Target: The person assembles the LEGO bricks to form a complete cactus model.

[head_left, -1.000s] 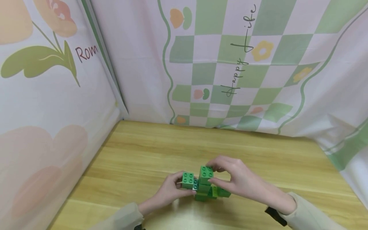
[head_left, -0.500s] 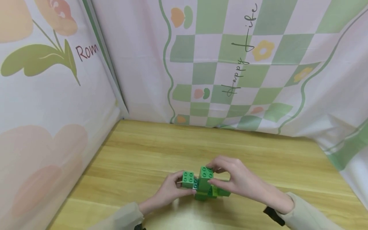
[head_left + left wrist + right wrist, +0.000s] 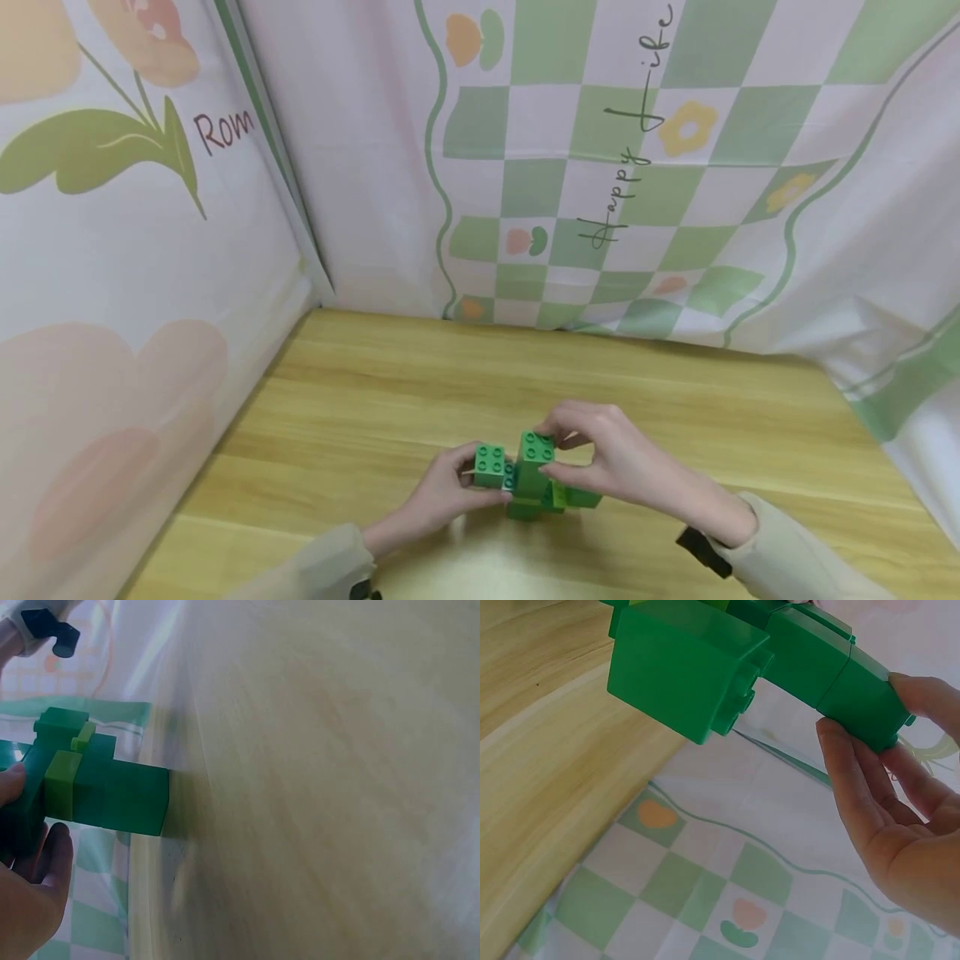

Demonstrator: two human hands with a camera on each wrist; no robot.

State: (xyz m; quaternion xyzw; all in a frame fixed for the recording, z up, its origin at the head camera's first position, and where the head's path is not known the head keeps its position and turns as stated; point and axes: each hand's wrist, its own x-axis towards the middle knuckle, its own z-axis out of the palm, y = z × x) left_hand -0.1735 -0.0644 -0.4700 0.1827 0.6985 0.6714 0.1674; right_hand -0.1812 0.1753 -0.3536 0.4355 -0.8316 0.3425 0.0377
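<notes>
A figure of stacked green toy building bricks (image 3: 532,483) stands upright between the two hands. My left hand (image 3: 442,496) holds the studded brick (image 3: 490,465) that juts from its left side, thumb toward the near side. On the right, my right hand (image 3: 618,458) pinches the top brick (image 3: 537,448) between thumb and fingers. In the right wrist view, that upper brick (image 3: 866,697) sits flush on the one beneath it, with a thin seam between. A lime green brick (image 3: 62,784) shows in the figure's lower part in the left wrist view.
The figure is over a wooden table (image 3: 375,392). White curtains with green checks (image 3: 536,187) rise behind the table, and a floral cloth (image 3: 135,275) hangs along its left side. Dark bands (image 3: 703,552) circle both wrists, by the beige sleeves.
One second ago the top brick sat slightly askew with a step below it; its side now runs straight into the lower brick. Both hands keep their hold, and the head view has shifted slightly.
</notes>
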